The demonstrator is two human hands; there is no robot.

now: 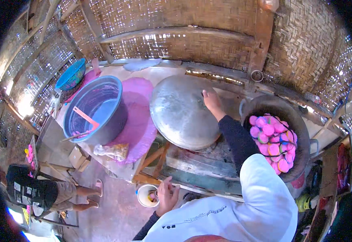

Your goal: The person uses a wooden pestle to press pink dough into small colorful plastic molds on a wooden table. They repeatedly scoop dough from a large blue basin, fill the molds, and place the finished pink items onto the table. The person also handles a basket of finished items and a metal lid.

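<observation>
A large domed metal lid (pixel 182 112) sits tilted over the stove in front of me. My right hand (pixel 213 104) reaches across to its far right side, the fingers closed around what looks like a small dark knob. Low down at my left, my left hand (pixel 167 195) hovers with fingers bent and apart, and I see nothing in it. Close beside that hand stands a white bucket (pixel 145 196) with some small coloured pieces inside. To the right of my right arm, a big dark wok (pixel 300 133) holds many pink round cakes (pixel 274 145) with coloured edges and thin black strands over them.
A deep blue-grey basin (pixel 115 127) with a pink-handled utensil (pixel 86 118) stands on pink sheeting (pixel 141 112) at the left. Behind it is a blue basket (pixel 71 75). A plastic bag (pixel 112 151) lies at the table edge. Another person (pixel 36 189) stands lower left. A woven bamboo wall (pixel 176 15) closes the back.
</observation>
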